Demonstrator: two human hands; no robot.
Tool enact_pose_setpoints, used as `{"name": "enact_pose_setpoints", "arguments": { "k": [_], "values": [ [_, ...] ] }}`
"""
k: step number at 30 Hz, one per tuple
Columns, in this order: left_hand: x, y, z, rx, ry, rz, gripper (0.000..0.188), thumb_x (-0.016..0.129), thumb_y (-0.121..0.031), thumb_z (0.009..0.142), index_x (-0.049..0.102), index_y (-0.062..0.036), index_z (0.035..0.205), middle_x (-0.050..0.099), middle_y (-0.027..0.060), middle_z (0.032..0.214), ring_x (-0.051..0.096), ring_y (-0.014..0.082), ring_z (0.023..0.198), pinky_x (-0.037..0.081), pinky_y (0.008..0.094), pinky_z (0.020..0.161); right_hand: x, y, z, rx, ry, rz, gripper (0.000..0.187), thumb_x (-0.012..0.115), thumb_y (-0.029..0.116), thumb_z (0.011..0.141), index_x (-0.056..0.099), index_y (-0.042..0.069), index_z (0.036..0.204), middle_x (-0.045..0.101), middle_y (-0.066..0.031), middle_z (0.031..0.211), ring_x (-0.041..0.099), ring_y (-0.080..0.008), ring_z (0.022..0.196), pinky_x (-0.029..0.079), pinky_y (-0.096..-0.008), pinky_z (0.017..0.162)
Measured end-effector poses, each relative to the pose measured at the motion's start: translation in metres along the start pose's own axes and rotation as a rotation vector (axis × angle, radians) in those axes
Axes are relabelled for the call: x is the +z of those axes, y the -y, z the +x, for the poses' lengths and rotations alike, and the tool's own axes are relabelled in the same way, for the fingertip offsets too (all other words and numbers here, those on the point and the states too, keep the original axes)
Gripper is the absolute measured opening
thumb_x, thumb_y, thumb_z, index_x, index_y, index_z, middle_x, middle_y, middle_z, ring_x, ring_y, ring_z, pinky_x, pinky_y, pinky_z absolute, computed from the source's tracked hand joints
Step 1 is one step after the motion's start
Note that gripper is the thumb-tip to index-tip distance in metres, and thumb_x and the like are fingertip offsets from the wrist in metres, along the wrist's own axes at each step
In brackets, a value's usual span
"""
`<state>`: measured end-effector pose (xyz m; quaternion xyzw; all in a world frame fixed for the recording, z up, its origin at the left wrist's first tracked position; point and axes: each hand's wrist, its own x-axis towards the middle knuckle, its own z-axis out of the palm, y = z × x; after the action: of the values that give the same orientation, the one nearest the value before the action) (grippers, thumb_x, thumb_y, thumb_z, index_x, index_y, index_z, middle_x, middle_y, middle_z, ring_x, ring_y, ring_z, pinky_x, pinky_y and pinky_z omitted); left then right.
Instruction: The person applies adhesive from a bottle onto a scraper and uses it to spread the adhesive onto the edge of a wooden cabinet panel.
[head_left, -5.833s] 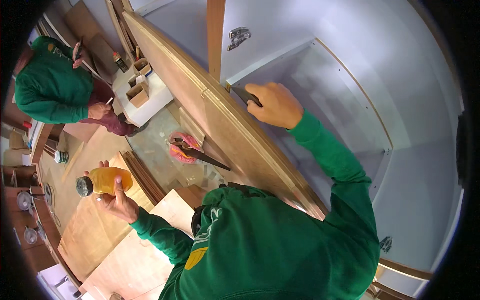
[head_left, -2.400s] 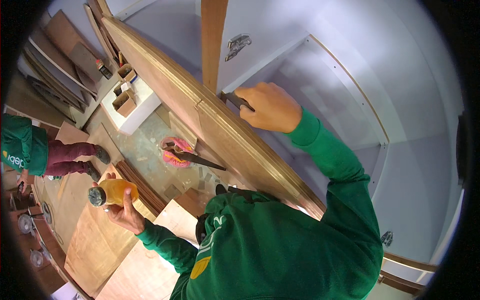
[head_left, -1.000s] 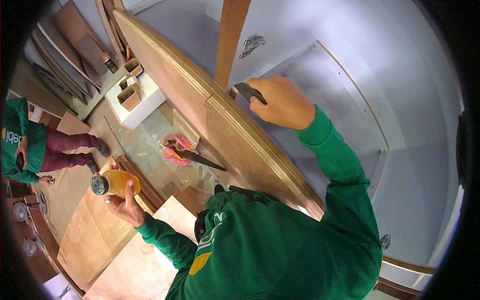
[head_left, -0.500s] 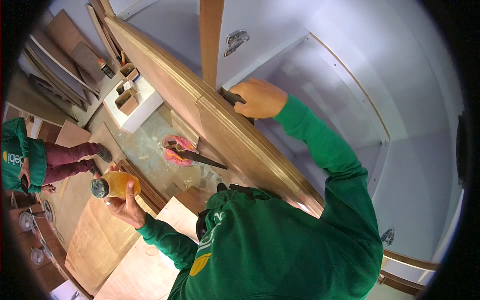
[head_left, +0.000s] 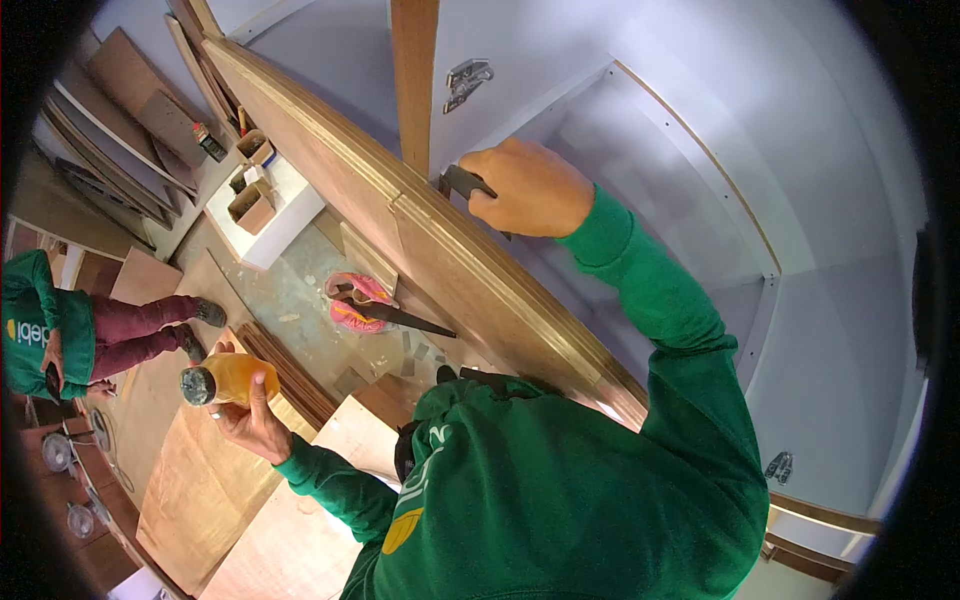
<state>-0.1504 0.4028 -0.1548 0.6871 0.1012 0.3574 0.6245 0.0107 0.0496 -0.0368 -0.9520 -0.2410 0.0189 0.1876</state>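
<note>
My left hand (head_left: 252,425) is closed around a small bottle (head_left: 240,380) of amber liquid, with its dark, crusted cap pointing left. My right hand (head_left: 532,188) reaches over the long wooden edge (head_left: 430,215) of the cabinet. Its fingers grip a dark grey flat piece (head_left: 466,183), whose kind I cannot make out. That piece sits close to the inner side of the edge, near the foot of a brown upright post (head_left: 414,90). The palm side of my right hand and part of the piece are hidden.
A pale cabinet interior with a metal hinge (head_left: 467,84) lies to the right. Left of the panel, a handsaw (head_left: 405,318) rests on a pink bag (head_left: 355,300). Small boxes stand on a white block (head_left: 262,235). Another person (head_left: 60,325) in green stands at far left.
My right hand has shifted slightly right and up, and more of the dark grey piece shows. My left hand still holds the bottle in nearly the same place.
</note>
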Motion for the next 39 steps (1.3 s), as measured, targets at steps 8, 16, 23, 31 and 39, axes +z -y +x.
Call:
{"name": "enact_pose_setpoints", "arguments": {
  "k": [8,16,23,31,39],
  "values": [
    [0.007,0.007,0.002,-0.004,0.025,-0.048,0.063,0.073,-0.003,0.085,0.045,0.0003,0.142,0.057,0.0207,0.136,0.055,0.0301,0.126,0.042,0.0428,0.108,0.028,-0.027,0.012,-0.021,0.109,0.038,0.021,0.055,0.015,0.076,0.064,-0.001,0.087,0.064,-0.0229,0.075,0.062,-0.0424,0.075,0.050,-0.0506,0.071],
    [-0.005,0.009,-0.001,-0.008,-0.009,-0.024,0.062,0.071,0.001,0.086,0.044,0.0023,0.141,0.056,0.0206,0.137,0.054,0.0299,0.127,0.041,0.0428,0.109,0.006,-0.008,0.006,-0.007,0.017,-0.041,0.020,0.054,0.015,0.077,0.064,0.001,0.089,0.065,-0.0217,0.077,0.062,-0.0418,0.076,0.049,-0.0504,0.070],
    [0.000,-0.001,0.000,0.018,0.004,-0.035,0.059,0.071,0.000,0.087,0.046,0.0020,0.140,0.057,0.0206,0.136,0.054,0.0293,0.127,0.041,0.0419,0.109,-0.026,-0.010,-0.043,-0.102,-0.179,-0.058,0.014,0.061,0.014,0.083,0.062,0.005,0.093,0.062,-0.0178,0.076,0.059,-0.0398,0.071,0.045,-0.0483,0.062],
    [0.020,-0.018,0.002,0.050,0.089,-0.029,0.066,0.071,-0.002,0.087,0.041,-0.0005,0.146,0.056,0.0214,0.136,0.054,0.0303,0.127,0.041,0.0418,0.109,0.058,-0.091,-0.079,-0.219,-0.406,-0.127,0.027,0.065,0.009,0.085,0.069,0.018,0.109,0.067,-0.0035,0.095,0.065,-0.0246,0.081,0.054,-0.0379,0.071],
    [0.022,-0.042,-0.018,0.087,0.097,0.004,0.073,0.070,-0.002,0.086,0.035,-0.0012,0.150,0.056,0.0220,0.137,0.055,0.0305,0.126,0.040,0.0420,0.109,0.101,-0.109,-0.065,-0.224,-0.587,-0.194,0.028,0.065,0.012,0.084,0.071,0.023,0.109,0.066,-0.0010,0.093,0.066,-0.0218,0.086,0.055,-0.0375,0.074]
  ]
}}
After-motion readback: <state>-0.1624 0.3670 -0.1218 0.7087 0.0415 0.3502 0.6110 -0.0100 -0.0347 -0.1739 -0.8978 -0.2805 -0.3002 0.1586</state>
